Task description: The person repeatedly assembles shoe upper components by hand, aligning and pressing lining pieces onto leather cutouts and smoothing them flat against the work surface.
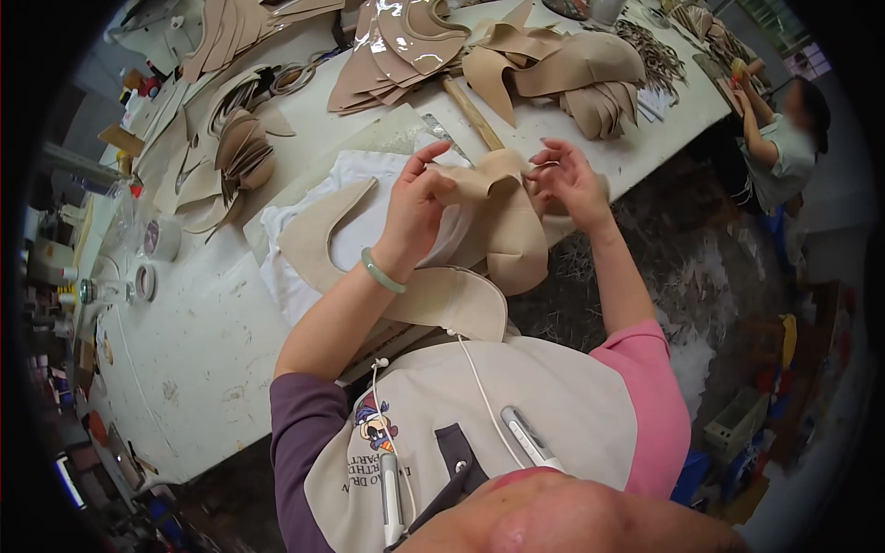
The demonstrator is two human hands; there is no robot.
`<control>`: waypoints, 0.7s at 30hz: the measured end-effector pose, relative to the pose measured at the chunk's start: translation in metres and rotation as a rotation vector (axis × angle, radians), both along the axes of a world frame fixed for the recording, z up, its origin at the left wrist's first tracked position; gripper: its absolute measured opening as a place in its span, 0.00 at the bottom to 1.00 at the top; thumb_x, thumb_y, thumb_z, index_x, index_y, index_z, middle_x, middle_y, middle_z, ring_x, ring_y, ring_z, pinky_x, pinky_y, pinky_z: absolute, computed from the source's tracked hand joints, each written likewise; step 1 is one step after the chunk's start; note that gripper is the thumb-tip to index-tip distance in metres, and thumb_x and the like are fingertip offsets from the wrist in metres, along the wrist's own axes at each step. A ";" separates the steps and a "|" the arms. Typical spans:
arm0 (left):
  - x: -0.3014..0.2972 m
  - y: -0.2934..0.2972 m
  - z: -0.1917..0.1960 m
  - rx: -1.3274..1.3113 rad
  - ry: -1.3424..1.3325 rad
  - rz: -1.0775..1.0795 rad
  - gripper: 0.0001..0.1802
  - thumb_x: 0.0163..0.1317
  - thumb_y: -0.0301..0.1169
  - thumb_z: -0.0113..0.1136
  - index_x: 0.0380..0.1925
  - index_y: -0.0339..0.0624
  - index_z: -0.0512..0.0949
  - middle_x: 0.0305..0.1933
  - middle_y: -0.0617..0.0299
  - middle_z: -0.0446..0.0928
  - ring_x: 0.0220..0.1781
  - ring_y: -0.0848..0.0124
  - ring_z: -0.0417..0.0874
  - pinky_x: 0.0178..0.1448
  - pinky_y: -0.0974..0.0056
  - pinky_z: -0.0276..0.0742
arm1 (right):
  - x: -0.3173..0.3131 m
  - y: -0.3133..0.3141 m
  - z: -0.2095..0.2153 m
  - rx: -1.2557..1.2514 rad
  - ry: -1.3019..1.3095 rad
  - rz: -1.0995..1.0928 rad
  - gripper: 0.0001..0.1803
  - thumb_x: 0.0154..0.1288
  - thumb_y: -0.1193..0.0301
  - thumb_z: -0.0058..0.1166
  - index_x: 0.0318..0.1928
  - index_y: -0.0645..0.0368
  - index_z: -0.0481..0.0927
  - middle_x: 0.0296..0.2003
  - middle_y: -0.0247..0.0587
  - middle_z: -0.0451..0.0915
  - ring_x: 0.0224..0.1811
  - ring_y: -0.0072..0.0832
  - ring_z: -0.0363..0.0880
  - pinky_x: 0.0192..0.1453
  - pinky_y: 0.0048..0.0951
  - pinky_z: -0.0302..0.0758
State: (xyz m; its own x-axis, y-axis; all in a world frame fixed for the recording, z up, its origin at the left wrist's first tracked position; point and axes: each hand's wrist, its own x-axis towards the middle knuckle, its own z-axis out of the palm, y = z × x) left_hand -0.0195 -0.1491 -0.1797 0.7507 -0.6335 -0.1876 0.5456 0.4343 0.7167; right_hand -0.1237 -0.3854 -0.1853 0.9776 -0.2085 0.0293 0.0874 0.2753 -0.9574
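Where the beige piece (pixel 498 173) is: between the left hand (pixel 417 205) and the right hand (pixel 573 184), near the table's (pixel 203 369) right side; bent, with a rounded, seamed part below that seems to belong to it.
Left grip: thumb and fingers closed, apparently pinching the left end; index finger raised.
Right grip: fingers curled at the right end; whether they press on it, cannot tell.
Done: beige piece cut and seamed, as far as shows; heap (pixel 576 69) beyond holds similar rounded, shaped pieces.
Left, as judged: beige piece not yet laid down, so its handling looks unfinished; flat stack (pixel 392 69) and left pile (pixel 244 152) lie loose, their stage unclear.
Under and beside the hands: white cloth (pixel 364 235), with a U-shaped piece (pixel 442 300) lying partly over it, close to the wearer's body.
Wooden stick: one, pale (pixel 475 115), just beyond the beige piece, its near end hidden.
Edges: table ends just beside the right hand; scrap-strewn floor (pixel 572 281) beyond, so a piece let go there could drop.
Open room: widest on the left, bare tabletop before two rolls of tape (pixel 161 238); far side crowded by stack and heap, leaving little reach forward.
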 end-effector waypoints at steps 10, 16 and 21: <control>-0.012 0.036 0.040 -0.136 -0.351 -0.071 0.29 0.42 0.15 0.45 0.51 0.32 0.72 0.50 0.55 0.74 0.52 0.69 0.77 0.52 0.66 0.78 | 0.024 0.027 0.041 -0.620 -0.082 0.126 0.27 0.64 0.51 0.55 0.52 0.61 0.77 0.39 0.30 0.79 0.32 0.16 0.71 0.38 0.17 0.68; -0.009 0.062 0.059 0.092 -0.665 -0.265 0.25 0.42 0.17 0.51 0.46 0.33 0.75 0.46 0.59 0.76 0.45 0.73 0.78 0.46 0.69 0.77 | 0.043 0.041 0.069 -0.558 0.217 0.380 0.18 0.68 0.58 0.52 0.45 0.61 0.82 0.30 0.25 0.76 0.32 0.12 0.67 0.35 0.17 0.65; -0.032 0.054 0.088 0.250 -0.970 -0.155 0.25 0.42 0.14 0.55 0.46 0.34 0.76 0.44 0.58 0.77 0.47 0.70 0.77 0.49 0.68 0.74 | 0.038 0.044 0.075 -0.347 0.200 0.604 0.12 0.61 0.65 0.57 0.33 0.62 0.83 0.24 0.23 0.76 0.28 0.11 0.68 0.31 0.19 0.67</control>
State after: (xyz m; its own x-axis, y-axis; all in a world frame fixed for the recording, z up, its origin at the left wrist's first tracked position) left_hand -0.0513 -0.0954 -0.0916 0.5628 -0.7627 0.3186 -0.2827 0.1846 0.9413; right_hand -0.0859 -0.3419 -0.1105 0.9128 0.3585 -0.1956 -0.1699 -0.1022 -0.9802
